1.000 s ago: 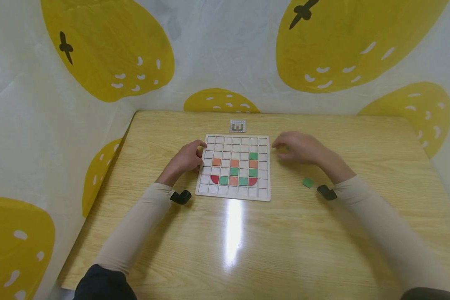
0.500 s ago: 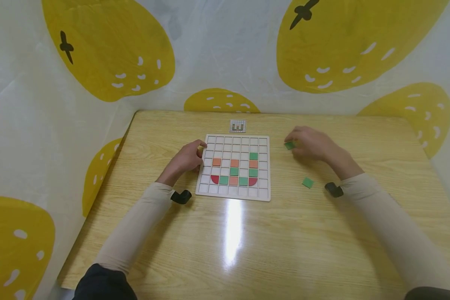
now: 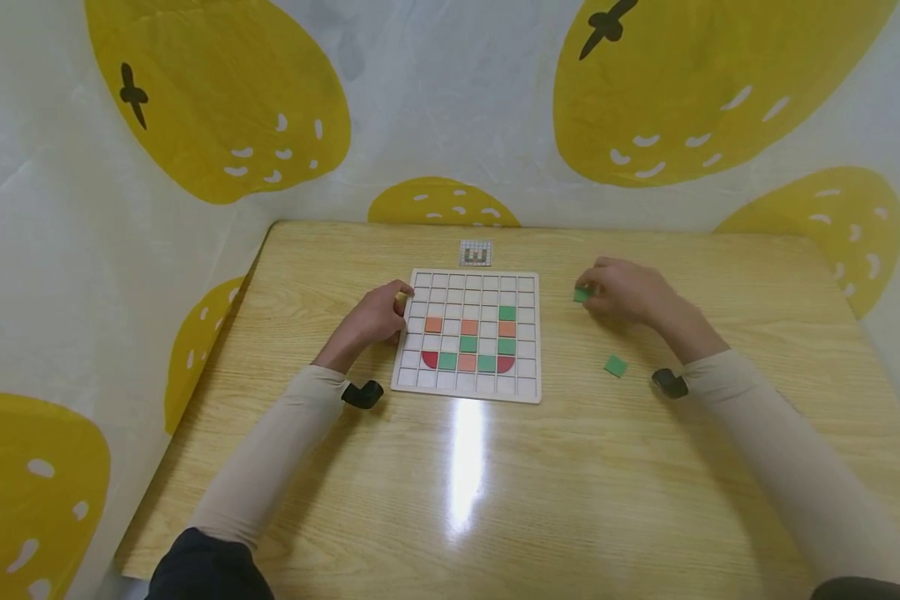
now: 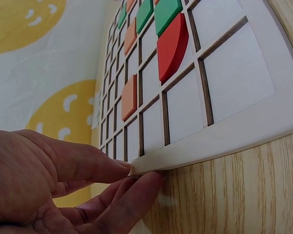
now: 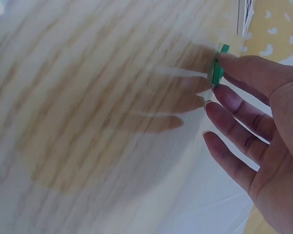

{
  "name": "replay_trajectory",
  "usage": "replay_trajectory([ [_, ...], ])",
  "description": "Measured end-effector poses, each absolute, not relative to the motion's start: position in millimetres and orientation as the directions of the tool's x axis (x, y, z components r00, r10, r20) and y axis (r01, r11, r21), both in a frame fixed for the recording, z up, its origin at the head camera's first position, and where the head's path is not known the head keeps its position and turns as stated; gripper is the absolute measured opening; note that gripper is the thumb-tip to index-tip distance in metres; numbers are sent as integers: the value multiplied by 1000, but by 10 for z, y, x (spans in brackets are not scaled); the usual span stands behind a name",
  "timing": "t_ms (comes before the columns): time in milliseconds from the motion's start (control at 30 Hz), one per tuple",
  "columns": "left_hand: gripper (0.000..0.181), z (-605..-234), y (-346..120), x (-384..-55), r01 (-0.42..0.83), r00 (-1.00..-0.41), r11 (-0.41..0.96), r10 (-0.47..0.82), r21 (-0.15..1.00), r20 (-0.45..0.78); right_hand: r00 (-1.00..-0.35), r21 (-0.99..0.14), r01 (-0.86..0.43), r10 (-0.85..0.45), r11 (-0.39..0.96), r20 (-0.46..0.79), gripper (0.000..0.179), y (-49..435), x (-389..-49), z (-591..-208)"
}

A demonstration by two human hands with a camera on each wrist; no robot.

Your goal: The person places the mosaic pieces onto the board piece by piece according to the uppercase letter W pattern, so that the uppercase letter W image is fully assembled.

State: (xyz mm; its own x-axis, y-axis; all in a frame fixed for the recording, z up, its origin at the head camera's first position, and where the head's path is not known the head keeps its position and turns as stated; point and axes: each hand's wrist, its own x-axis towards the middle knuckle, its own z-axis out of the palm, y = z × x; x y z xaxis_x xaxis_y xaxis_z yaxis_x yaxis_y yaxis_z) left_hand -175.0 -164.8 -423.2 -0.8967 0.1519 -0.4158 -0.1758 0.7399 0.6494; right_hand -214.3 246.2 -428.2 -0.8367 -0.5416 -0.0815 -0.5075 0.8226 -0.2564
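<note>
A white grid board lies on the table, with several green, orange and red tiles set in its cells. My left hand pinches the board's left edge between thumb and fingers, as the left wrist view shows up close. Two red rounded tiles, one of them this red tile, sit at the lower corners of the pattern. To the right of the board, my right hand holds a green square tile between thumb and forefinger, at or just above the table. The other fingers of that hand are spread below it.
Another green tile lies loose on the wooden table, nearer to me than the right hand. Behind the board is a small pattern card. A white sheet with yellow fruit prints hangs at the back and left.
My right hand has drawn back to the right from beside the board, with the green tile showing at its fingertips. The left hand and the board have stayed put.
</note>
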Motion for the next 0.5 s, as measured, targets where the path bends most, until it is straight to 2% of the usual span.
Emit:
replay_trajectory([
  [500,53,-4236,-1637,-1727,-177,-900,736,148,654,-410,-832,-262,-506,-545,822,-103,33,2490,-2133,-4292],
])
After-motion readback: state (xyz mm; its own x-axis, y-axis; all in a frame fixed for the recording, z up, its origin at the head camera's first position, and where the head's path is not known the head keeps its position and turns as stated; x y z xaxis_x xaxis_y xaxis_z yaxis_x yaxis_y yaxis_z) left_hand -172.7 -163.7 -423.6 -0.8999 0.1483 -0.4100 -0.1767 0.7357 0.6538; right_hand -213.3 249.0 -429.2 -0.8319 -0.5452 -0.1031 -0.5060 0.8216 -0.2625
